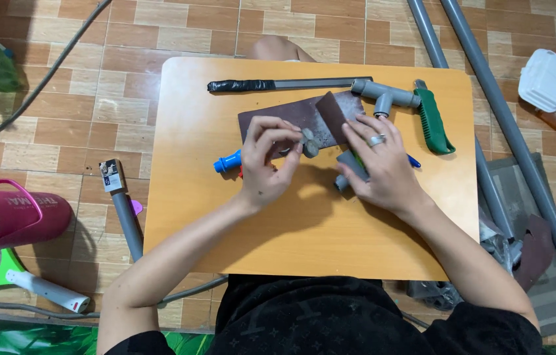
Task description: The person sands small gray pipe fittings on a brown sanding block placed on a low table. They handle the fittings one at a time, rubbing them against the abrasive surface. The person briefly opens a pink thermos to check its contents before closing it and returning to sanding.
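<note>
Off to the sides: pink plastic flask at left, white foam box top right, long grey pipes on tiled floor.

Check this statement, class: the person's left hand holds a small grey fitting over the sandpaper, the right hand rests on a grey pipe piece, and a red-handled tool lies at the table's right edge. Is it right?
One detail is wrong: the tool's handle is green, not red, as the head view shows. The rest stands: the left hand holds the small grey fitting over the sandpaper, the right hand rests on the grey pipe piece.

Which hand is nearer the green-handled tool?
Right. The right hand lies just left of the green-handled tool; the left hand is farther left, beyond the sandpaper sheet.
</note>
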